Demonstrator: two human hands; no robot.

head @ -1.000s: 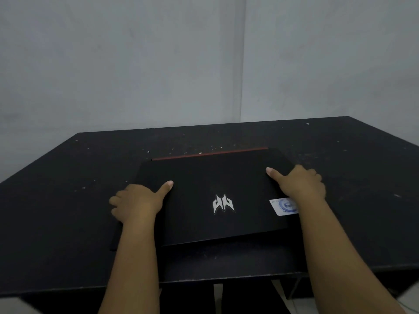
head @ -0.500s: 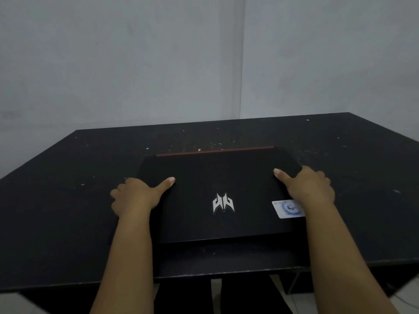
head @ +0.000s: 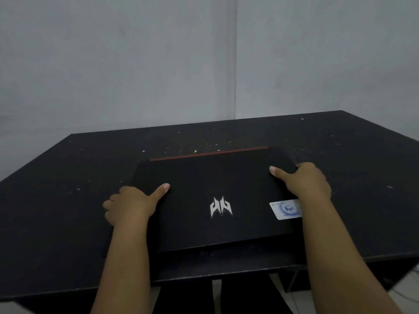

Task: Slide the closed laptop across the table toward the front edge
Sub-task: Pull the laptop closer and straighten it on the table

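A closed black laptop (head: pixel 215 186) with a silver emblem, a red strip along its far edge and a white sticker (head: pixel 284 209) on the lid lies flat on the black table (head: pixel 68 200), its near edge a short way back from the table's front edge. My left hand (head: pixel 131 203) grips the laptop's left side, thumb on the lid and fingers curled around the edge. On the opposite side, my right hand (head: pixel 303 182) holds the right edge the same way, partly covering the sticker.
Pale specks dot the table's dark surface. Grey walls meet in a corner behind the table. Below the front edge I see dark legs and a light floor, with a cable (head: pixel 405 293) at the lower right.
The laptop's right side has swung slightly away to the right, with my right hand following it. The left hand stays almost where it was. The camera has tilted a little.
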